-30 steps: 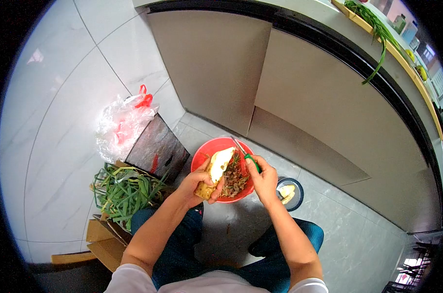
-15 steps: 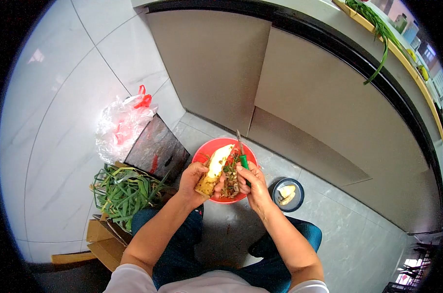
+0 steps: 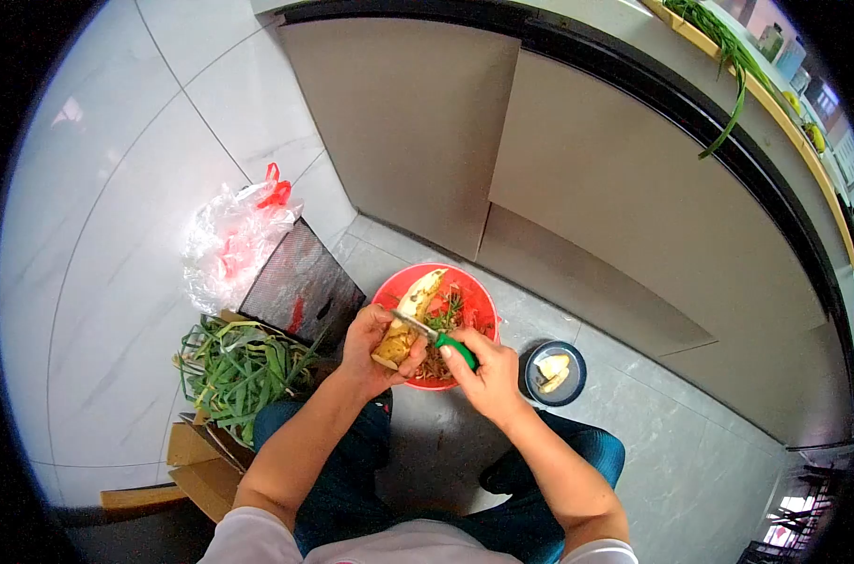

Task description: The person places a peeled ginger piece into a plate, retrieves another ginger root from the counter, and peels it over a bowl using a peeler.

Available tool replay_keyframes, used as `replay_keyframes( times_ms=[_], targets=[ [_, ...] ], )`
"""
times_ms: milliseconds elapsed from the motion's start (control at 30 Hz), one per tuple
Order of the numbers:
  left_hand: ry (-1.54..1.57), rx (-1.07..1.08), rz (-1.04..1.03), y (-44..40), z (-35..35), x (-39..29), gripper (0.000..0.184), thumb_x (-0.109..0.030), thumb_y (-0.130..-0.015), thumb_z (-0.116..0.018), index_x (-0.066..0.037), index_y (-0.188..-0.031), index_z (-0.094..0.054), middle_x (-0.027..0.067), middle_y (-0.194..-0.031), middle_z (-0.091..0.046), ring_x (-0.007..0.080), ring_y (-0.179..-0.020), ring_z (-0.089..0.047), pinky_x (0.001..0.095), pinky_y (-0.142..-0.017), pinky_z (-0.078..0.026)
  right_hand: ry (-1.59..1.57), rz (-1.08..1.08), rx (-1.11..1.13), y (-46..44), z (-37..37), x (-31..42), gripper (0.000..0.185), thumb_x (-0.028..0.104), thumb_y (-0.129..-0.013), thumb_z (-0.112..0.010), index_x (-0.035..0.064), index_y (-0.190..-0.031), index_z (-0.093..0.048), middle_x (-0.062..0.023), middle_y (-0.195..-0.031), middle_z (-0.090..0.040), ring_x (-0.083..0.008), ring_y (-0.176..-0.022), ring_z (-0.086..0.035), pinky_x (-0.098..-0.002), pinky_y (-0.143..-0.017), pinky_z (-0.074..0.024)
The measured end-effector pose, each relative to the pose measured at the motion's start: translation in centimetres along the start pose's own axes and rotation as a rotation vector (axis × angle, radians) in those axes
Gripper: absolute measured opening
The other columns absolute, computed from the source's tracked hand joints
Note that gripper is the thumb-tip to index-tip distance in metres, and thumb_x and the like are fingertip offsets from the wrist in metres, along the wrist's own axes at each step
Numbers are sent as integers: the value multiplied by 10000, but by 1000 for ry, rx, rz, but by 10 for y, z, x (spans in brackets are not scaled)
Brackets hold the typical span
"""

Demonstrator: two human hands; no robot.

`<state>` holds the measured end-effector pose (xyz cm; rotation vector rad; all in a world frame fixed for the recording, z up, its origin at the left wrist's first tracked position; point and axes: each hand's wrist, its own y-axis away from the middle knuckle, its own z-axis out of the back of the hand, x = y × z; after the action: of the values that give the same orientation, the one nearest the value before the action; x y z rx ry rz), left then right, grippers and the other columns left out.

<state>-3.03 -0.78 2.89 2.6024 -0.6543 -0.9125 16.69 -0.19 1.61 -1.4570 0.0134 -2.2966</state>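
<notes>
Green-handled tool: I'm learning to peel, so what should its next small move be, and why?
I'd suggest a short stroke of the green-handled tool toward the vegetable's tip, away from the left hand. Its blade lies across the middle, brown patches show on the pale upper part, and the red basin below could probably catch scraps.

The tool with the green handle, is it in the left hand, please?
No, the right hand grips the green handle; the left hand holds a vegetable.

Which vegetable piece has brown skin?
The piece in the left hand: its near end is brown-skinned; the two pieces in the dark bowl look pale.
</notes>
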Motion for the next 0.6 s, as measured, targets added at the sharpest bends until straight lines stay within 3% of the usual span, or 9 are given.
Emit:
replay_keyframes(
  times_ms=[233, 300, 467, 600],
  targets=[
    [-92, 150, 46, -3, 13, 0, 508, -460, -835, -373, 3, -745, -561, 105, -525, -494, 199, -378, -446, 295, -334, -313, 73, 99, -107, -7, -5, -14, 246, 309, -897, -660, 85, -991, -695, -153, -888, -701, -317, -782, -696, -380, -653, -533],
    [-88, 190, 56, -3, 13, 1, 505, -458, -832, -377, 6, -744, -557, 106, -523, -491, 199, -372, -442, 296, -334, -315, -1, -103, -168, -13, -6, -24, 251, 324, -897, -661, 94, -986, -704, -151, -852, -700, -322, -768, -694, -375, -645, -528],
    [-58, 179, 70, -2, 16, 3, 480, -431, -840, -377, 14, -841, -556, 116, -595, -530, 196, -388, -461, 279, -329, -332, 22, -245, -181, -18, -11, -43, 277, 361, -907, -653, 99, -974, -712, -156, -787, -688, -321, -688, -684, -370, -603, -505],
    [-54, 183, 74, 1, 11, 3, 475, -424, -838, -376, 11, -885, -560, 118, -626, -548, 197, -411, -484, 270, -333, -342, -29, -436, -162, -20, -15, -68, 385, 461, -941, -563, 100, -965, -697, -164, -790, -679, -313, -746, -663, -399, -699, -483]
  ],
)
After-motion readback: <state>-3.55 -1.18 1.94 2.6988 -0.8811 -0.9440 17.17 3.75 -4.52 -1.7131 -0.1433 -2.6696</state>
